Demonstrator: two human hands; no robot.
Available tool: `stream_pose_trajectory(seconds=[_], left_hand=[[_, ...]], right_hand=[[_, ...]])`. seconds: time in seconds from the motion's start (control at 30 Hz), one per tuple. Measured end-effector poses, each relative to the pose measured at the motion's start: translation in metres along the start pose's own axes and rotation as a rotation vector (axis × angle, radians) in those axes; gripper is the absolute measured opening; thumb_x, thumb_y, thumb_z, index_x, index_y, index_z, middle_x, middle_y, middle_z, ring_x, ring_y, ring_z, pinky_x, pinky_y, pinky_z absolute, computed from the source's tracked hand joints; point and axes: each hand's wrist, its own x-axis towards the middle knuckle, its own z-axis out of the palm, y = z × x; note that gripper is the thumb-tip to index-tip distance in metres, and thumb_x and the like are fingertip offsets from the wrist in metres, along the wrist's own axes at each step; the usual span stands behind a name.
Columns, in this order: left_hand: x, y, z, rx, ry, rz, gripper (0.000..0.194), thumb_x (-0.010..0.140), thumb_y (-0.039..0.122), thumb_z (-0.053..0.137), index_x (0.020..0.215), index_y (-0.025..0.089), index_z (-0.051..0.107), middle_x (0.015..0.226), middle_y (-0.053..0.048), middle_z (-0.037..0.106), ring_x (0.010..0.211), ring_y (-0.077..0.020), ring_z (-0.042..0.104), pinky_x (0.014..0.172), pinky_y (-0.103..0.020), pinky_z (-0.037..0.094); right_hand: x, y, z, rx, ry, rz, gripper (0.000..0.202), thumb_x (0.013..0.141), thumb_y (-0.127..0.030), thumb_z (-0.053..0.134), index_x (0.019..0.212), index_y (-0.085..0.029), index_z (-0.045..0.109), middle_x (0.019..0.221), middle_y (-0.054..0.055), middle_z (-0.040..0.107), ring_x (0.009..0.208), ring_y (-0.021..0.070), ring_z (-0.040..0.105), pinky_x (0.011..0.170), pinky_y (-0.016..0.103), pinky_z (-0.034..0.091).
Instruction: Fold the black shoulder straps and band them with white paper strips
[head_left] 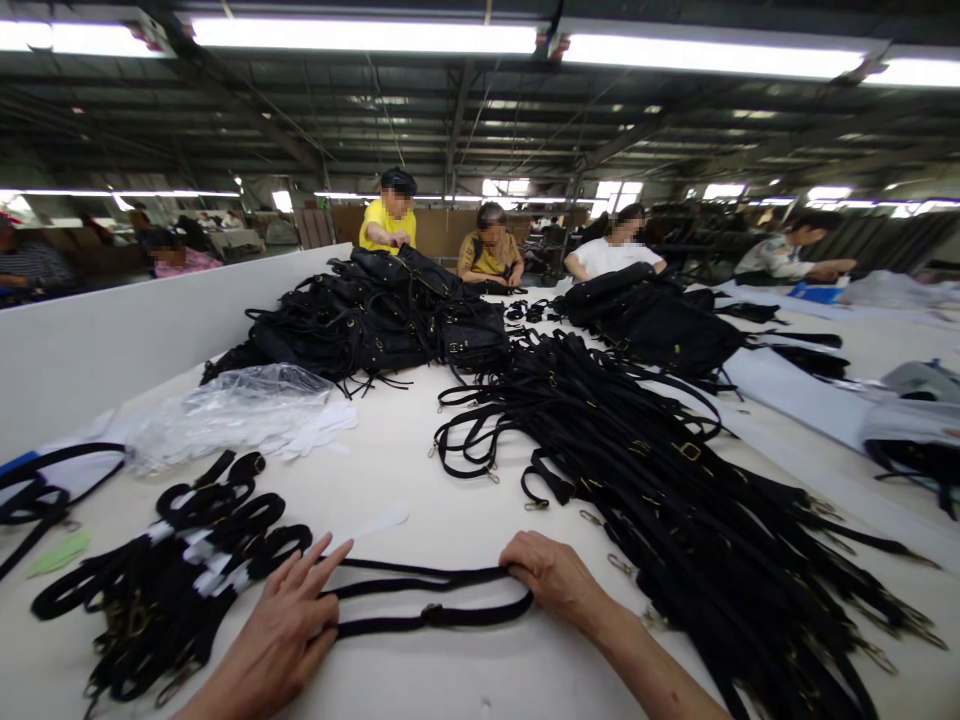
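Note:
A black strap [431, 615] with a slide buckle lies folded into several lengths on the table in front of me. My left hand [289, 620] rests over the strap's left end, its fingers stretched out and spread; what lies under the palm is hidden. At the opposite end, my right hand [551, 572] is closed, with the strap's fold pinched between thumb and fingers. Close to my left hand is a pile of bundled black straps [127, 590] wrapped with white bands. Beyond my right hand spreads a large heap of loose black straps [645, 470] with brass-coloured clips.
Black bags [375, 320] are heaped at the back left, and more black bags [660, 320] lie at the back right. Clear plastic bags [232, 410] sit left of centre. A white partition [150, 320] borders the left side. Several people work across the table [397, 440].

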Motion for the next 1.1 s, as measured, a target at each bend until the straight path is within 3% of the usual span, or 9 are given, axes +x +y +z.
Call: stream_pose_trajectory(seconds=[0.13, 0.23, 0.47, 0.57, 0.67, 0.73, 0.83, 0.93, 1.1], left_hand=[[0.012, 0.003, -0.007, -0.162, -0.106, 0.002, 0.014, 0.088, 0.024, 0.053, 0.082, 0.03, 0.064, 0.12, 0.002, 0.071, 0.129, -0.0259, 0.056, 0.112, -0.057, 0.038], [0.006, 0.019, -0.007, -0.227, -0.088, -0.028, 0.016, 0.093, 0.027, 0.049, 0.085, 0.03, 0.062, 0.098, 0.003, 0.072, 0.101, -0.018, 0.068, 0.107, -0.046, 0.044], [-0.016, 0.037, 0.018, -0.153, 0.14, -0.005, 0.01, 0.091, 0.031, 0.058, 0.101, 0.031, 0.062, 0.102, 0.003, 0.074, 0.092, -0.0161, 0.07, 0.082, -0.029, 0.054], [-0.015, 0.036, 0.021, -0.123, 0.188, 0.02, 0.009, 0.09, 0.031, 0.06, 0.099, 0.031, 0.062, 0.098, 0.003, 0.076, 0.088, -0.0154, 0.071, 0.078, -0.027, 0.055], [-0.012, 0.038, 0.019, -0.13, 0.192, 0.008, 0.009, 0.089, 0.029, 0.06, 0.097, 0.031, 0.063, 0.097, 0.003, 0.076, 0.089, -0.0159, 0.072, 0.078, -0.028, 0.057], [-0.01, 0.041, 0.016, -0.145, 0.17, -0.011, 0.009, 0.09, 0.029, 0.058, 0.096, 0.031, 0.063, 0.097, 0.003, 0.076, 0.088, -0.0164, 0.072, 0.077, -0.029, 0.058], [-0.011, 0.042, 0.01, -0.182, 0.081, -0.046, 0.01, 0.091, 0.029, 0.055, 0.096, 0.033, 0.064, 0.099, 0.003, 0.076, 0.091, -0.0177, 0.073, 0.081, -0.035, 0.061], [-0.021, 0.028, 0.005, -0.228, 0.017, -0.107, 0.013, 0.091, 0.037, 0.055, 0.101, 0.035, 0.064, 0.119, 0.001, 0.073, 0.112, -0.0226, 0.068, 0.101, -0.05, 0.056], [-0.059, -0.014, -0.001, -0.323, 0.214, -0.409, 0.027, 0.093, 0.04, 0.051, 0.117, 0.031, 0.06, 0.139, -0.008, 0.062, 0.129, -0.0265, 0.058, 0.105, -0.05, 0.054]], right_hand=[[-0.004, 0.004, -0.003, 0.002, -0.001, 0.011, 0.022, 0.088, -0.018, 0.051, 0.094, -0.028, 0.07, 0.095, 0.0, 0.071, 0.092, 0.0172, 0.064, 0.081, 0.028, 0.049], [-0.01, 0.01, -0.004, 0.028, 0.028, 0.069, 0.022, 0.087, -0.018, 0.051, 0.093, -0.028, 0.069, 0.095, 0.0, 0.071, 0.094, 0.0169, 0.064, 0.082, 0.028, 0.048], [-0.02, 0.016, -0.012, 0.05, 0.02, 0.127, 0.022, 0.088, -0.018, 0.05, 0.092, -0.027, 0.07, 0.096, 0.0, 0.072, 0.095, 0.018, 0.065, 0.086, 0.031, 0.049], [-0.018, -0.004, -0.017, 0.026, 0.032, 0.058, 0.021, 0.088, -0.031, 0.06, 0.107, -0.028, 0.069, 0.112, 0.004, 0.072, 0.106, 0.0222, 0.064, 0.096, 0.038, 0.047], [-0.01, -0.039, -0.007, 0.065, 0.003, -0.123, 0.056, 0.077, -0.051, 0.073, 0.128, -0.03, 0.06, 0.143, 0.009, 0.057, 0.13, 0.0293, 0.052, 0.112, 0.047, 0.036], [0.0, -0.063, 0.011, 0.078, -0.038, -0.237, 0.071, 0.071, -0.056, 0.077, 0.133, -0.032, 0.054, 0.148, 0.009, 0.052, 0.135, 0.0314, 0.047, 0.116, 0.051, 0.031], [0.017, -0.088, 0.043, 0.035, -0.067, -0.236, 0.042, 0.083, -0.041, 0.07, 0.121, -0.029, 0.06, 0.124, 0.006, 0.068, 0.115, 0.0252, 0.06, 0.105, 0.044, 0.041], [0.029, -0.094, 0.065, -0.042, -0.041, -0.146, 0.015, 0.091, -0.023, 0.055, 0.101, -0.025, 0.066, 0.098, 0.002, 0.073, 0.093, 0.0192, 0.064, 0.082, 0.031, 0.047], [0.034, -0.089, 0.072, -0.068, 0.016, -0.161, 0.013, 0.091, -0.02, 0.055, 0.096, -0.024, 0.066, 0.093, 0.001, 0.072, 0.088, 0.0181, 0.062, 0.074, 0.028, 0.044]])
